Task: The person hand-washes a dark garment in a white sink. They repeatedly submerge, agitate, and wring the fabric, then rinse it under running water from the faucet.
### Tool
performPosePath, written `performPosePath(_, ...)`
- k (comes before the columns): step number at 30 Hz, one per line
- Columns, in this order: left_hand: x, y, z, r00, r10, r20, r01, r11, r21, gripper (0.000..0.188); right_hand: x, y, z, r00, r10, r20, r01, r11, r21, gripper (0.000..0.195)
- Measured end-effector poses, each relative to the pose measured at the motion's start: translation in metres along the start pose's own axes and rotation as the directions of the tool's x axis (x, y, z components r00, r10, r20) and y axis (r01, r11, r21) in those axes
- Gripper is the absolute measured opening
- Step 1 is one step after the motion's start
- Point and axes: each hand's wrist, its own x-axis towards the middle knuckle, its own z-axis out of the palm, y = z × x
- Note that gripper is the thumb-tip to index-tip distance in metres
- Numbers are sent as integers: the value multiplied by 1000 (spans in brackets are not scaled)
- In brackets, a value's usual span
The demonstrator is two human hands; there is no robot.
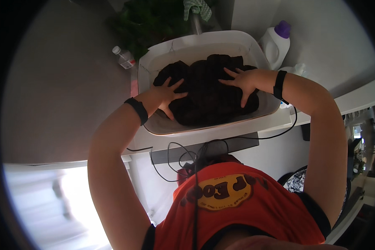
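A dark, bunched garment or cloth [206, 93] lies in a white basin [253, 40] that has thin dark veining and a gold-brown line at its front rim. Water seems to surround the cloth. My left hand [167, 95] rests on the cloth's left part, fingers spread. On its right part lies my right hand [242, 82], palm down, with the fingers apart as well. Neither hand grips the fabric. The underside of the cloth is hidden.
Behind the basin a faucet [197, 25] carries a green patterned cloth [198, 8]. A white jug with a purple cap [276, 43] stands at the right. To the left are a small clear bottle [124, 57] and leafy greenery [143, 23]. Black cables [187, 153] hang before me.
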Motion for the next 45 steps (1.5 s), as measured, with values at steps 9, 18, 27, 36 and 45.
performPosePath(9, 43, -17, -8, 995, 62, 84, -66, 997, 50, 113, 40, 5, 4, 998, 7, 68, -1, 996, -86, 148)
performPosePath(18, 71, -33, -15, 980, 158, 121, -167, 984, 68, 114, 60, 0, 9, 996, 11, 86, 10, 969, -247, 140)
performPosePath(27, 78, -39, 2, 991, 133, -1, -132, 989, 66, 112, 64, 2, 1, 997, 64, 40, -54, 976, -213, 128)
performPosePath(36, -4, -38, 25, 989, -134, -68, 141, 984, 113, 122, -26, -90, -26, 923, -230, -310, 225, 973, -51, 91)
performPosePath(45, 19, -57, 34, 856, -142, -497, 31, 974, -224, 59, 31, -107, -20, 940, -161, -302, 114, 979, -167, 68)
